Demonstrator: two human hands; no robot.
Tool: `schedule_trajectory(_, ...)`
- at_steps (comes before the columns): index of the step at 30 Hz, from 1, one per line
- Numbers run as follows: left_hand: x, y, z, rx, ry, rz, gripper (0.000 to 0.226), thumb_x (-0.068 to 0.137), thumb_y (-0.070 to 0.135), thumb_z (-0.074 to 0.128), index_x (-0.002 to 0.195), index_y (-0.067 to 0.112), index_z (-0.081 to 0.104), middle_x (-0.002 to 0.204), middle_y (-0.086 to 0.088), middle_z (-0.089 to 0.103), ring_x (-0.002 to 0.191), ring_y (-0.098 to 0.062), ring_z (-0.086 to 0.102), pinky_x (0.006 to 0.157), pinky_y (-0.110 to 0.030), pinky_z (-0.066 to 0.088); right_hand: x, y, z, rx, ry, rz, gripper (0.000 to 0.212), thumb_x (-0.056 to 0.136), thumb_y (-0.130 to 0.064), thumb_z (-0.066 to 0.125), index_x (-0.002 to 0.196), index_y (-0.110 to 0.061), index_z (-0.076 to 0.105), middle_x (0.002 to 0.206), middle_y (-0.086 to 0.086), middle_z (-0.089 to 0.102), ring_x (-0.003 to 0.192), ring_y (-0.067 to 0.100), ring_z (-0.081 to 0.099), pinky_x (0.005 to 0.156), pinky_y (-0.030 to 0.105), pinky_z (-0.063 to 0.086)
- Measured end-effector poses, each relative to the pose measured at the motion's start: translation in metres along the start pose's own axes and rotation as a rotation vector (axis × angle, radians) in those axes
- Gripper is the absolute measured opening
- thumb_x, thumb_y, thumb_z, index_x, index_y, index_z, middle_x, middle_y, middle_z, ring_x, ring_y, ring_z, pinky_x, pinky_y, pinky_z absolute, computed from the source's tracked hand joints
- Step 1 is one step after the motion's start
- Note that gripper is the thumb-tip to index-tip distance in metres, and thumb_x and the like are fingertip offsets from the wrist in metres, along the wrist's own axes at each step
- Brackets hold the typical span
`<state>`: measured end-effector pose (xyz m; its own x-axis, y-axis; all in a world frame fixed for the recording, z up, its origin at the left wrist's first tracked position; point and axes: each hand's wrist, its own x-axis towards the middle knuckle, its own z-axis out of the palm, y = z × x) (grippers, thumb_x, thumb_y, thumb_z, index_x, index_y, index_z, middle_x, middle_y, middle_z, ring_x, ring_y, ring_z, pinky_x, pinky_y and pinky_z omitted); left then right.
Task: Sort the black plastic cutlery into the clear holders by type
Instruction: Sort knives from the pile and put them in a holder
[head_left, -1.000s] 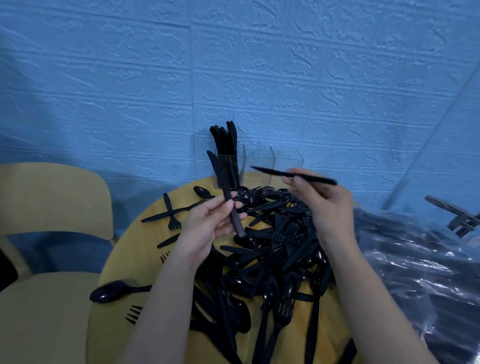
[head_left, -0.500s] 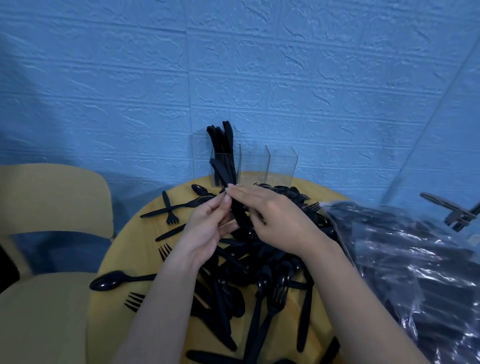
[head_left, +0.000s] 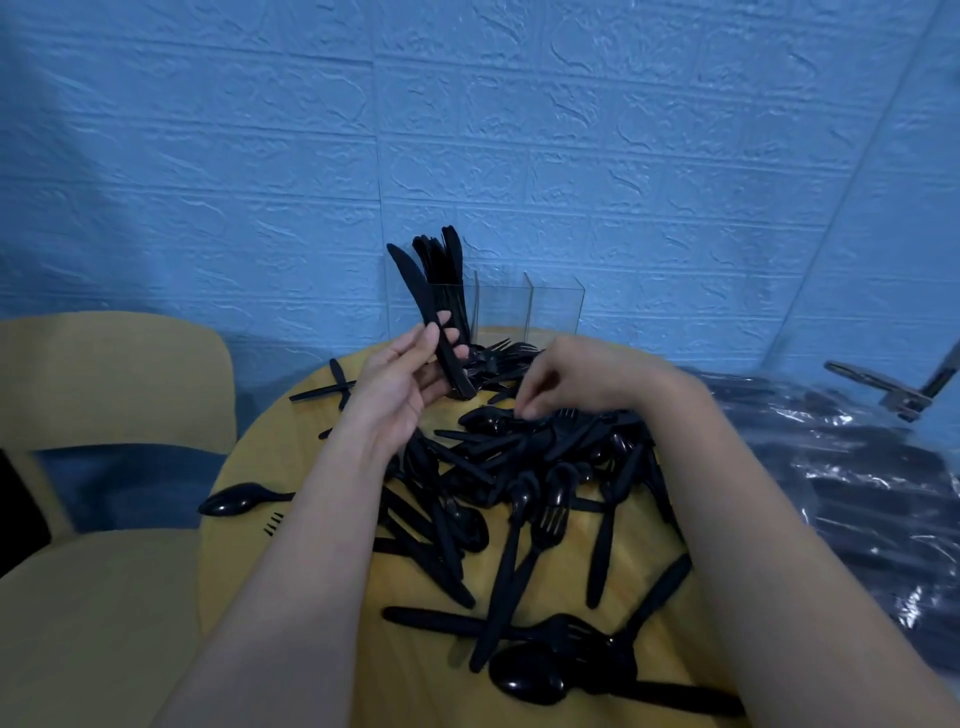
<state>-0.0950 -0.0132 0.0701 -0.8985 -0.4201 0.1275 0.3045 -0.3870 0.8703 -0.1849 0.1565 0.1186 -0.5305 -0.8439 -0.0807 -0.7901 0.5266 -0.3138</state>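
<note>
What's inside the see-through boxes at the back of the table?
The leftmost clear holder is packed with upright black knives. The other two holders look empty, though the cutlery pile hides their bottoms.

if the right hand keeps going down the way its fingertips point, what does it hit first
Most likely the pile of black cutlery right under it: the right hand has its fingertips angled down onto a spoon's bowl and fork tines at the top of the heap. Whether they touch yet is unclear.

Two bare forearms, left hand (head_left: 402, 382), right hand (head_left: 582, 376) (no sleeves, rings etc.)
</note>
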Motion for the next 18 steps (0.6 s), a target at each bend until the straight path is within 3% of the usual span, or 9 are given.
schedule_trajectory(3,0.0,0.003,-0.001,0.002,-0.014,0.025,0.019,0.096,0.014,0.049,0.109,0.013,0.063,0.08,0.006,0.07,0.073,-0.006,0.069,0.061,-0.022,0.057,0.014,-0.008,0.021,-0.082,-0.107,-0.059,0.022,0.081,-0.026,0.073,0.103,-0.025,0.072,0.084,-0.023,0.054,0.079,-0.004,0.05,0.07,0.011,0.035)
schedule_trajectory(5,0.0,0.002,-0.002,0.008,-0.018,0.034,0.019,0.096,0.015,0.049,0.109,0.013,0.063,0.08,0.006,0.07,0.073,-0.006,0.069,0.062,-0.022,0.057,0.022,-0.011,0.034,-0.108,-0.137,-0.076,0.032,0.079,-0.029,0.075,0.11,-0.024,0.068,0.095,-0.014,0.051,0.087,0.004,0.048,0.073,0.017,0.037)
schedule_trajectory(9,0.001,0.0,-0.001,0.03,-0.029,0.034,0.019,0.096,0.014,0.049,0.108,0.014,0.064,0.078,0.007,0.071,0.073,-0.006,0.069,0.064,-0.023,0.058,0.026,-0.016,0.042,-0.044,-0.1,-0.074,0.043,0.078,-0.027,0.076,0.116,-0.017,0.059,0.103,-0.007,0.05,0.08,0.006,0.047,0.067,0.018,0.037)
schedule_trajectory(14,0.0,0.0,0.001,0.048,-0.054,0.031,0.019,0.096,0.014,0.049,0.109,0.013,0.063,0.079,0.007,0.071,0.073,-0.006,0.069,0.063,-0.022,0.057,0.025,-0.02,0.042,-0.063,-0.174,-0.053,0.041,0.08,-0.031,0.074,0.117,-0.02,0.059,0.104,-0.007,0.056,0.092,0.012,0.051,0.077,0.023,0.04)
schedule_trajectory(18,0.001,-0.001,0.001,0.064,-0.052,0.027,0.018,0.096,0.013,0.05,0.108,0.014,0.064,0.078,0.008,0.072,0.073,-0.006,0.069,0.065,-0.023,0.058,0.021,-0.024,0.039,-0.141,-0.287,-0.041,0.041,0.084,-0.025,0.068,0.124,-0.021,0.055,0.107,-0.006,0.05,0.095,0.014,0.049,0.077,0.024,0.039)
